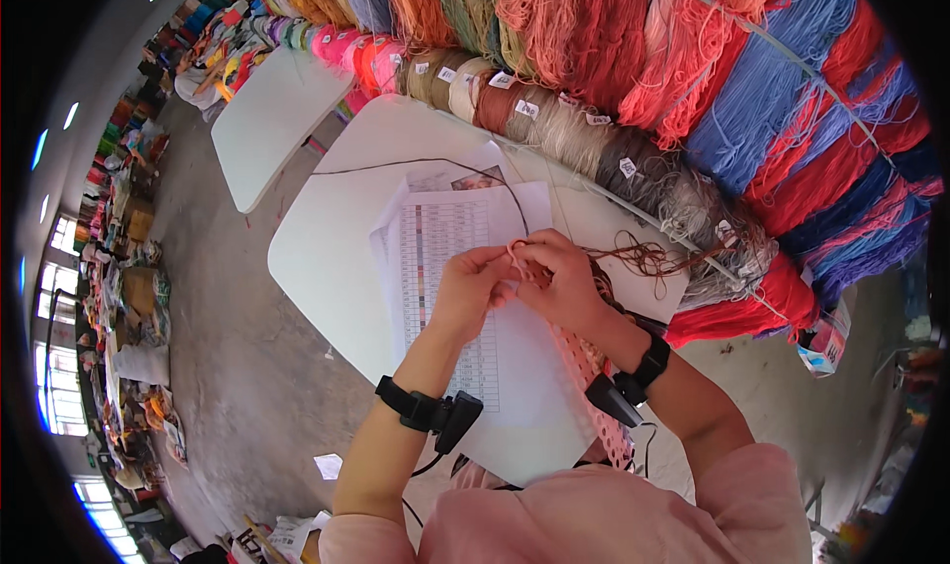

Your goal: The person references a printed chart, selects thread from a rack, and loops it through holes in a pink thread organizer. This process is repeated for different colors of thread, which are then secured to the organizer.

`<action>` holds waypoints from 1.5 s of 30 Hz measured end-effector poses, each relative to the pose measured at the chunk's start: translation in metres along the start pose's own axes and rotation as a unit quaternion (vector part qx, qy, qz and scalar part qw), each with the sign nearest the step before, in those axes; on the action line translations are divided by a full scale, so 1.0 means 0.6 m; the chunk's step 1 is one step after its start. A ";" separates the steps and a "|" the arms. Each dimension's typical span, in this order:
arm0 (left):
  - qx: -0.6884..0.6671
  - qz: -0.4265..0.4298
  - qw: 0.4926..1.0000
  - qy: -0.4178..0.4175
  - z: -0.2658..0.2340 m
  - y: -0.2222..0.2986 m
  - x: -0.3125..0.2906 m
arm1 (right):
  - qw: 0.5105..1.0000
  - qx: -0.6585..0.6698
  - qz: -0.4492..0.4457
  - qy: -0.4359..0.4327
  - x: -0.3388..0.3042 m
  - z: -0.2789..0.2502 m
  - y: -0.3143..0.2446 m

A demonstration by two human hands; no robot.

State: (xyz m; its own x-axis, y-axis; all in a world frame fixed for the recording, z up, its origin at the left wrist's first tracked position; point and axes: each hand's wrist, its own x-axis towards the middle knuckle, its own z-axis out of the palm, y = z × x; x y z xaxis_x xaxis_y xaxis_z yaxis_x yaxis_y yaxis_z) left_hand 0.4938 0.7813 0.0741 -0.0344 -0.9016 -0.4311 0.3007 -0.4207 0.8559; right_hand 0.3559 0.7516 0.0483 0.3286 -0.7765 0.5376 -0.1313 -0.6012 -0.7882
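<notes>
grey concrete floor [247, 366], two white tables [327, 257], wall of coloured yarn hanks [752, 119], bright windows [59, 386] far left

A thin pale pink thread [517, 252] is pinched between the fingertips of both hands, the left hand [467, 292] and the right hand [559, 282] pressed close together above the sheets. It shows only as a short loop at the fingertips, slightly curved, too fine to follow further. Just right of the hands a loose tangle of brown thread [645, 258] lies on the surface, its strands kinked and trailing toward the right. Under the right forearm a strip of pink mesh [586, 366] with a regular grid of holes runs down along the sheets' right edge
</notes>
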 end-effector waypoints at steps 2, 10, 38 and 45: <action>0.025 0.023 0.999 0.017 0.004 -0.004 0.006 | 1.000 0.013 0.002 0.002 -0.001 -0.001 0.004; 0.075 0.064 0.992 0.081 0.004 0.003 0.006 | 0.996 0.045 0.073 -0.012 -0.005 0.008 -0.004; 0.089 -0.033 0.993 -0.068 -0.021 0.013 -0.031 | 0.976 0.162 0.140 -0.050 -0.017 0.025 0.011; 0.225 -0.039 0.966 0.122 -0.138 0.079 -0.114 | 0.987 -0.142 0.009 -0.074 -0.010 0.023 0.008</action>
State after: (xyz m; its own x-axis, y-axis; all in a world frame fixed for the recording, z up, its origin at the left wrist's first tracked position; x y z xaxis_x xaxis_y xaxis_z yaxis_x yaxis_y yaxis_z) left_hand 0.5893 0.8312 0.1207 0.2016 -0.8377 -0.5075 -0.1412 -0.5376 0.8313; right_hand 0.3660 0.7558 0.0375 0.4540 -0.7646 0.4575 -0.3881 -0.6319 -0.6709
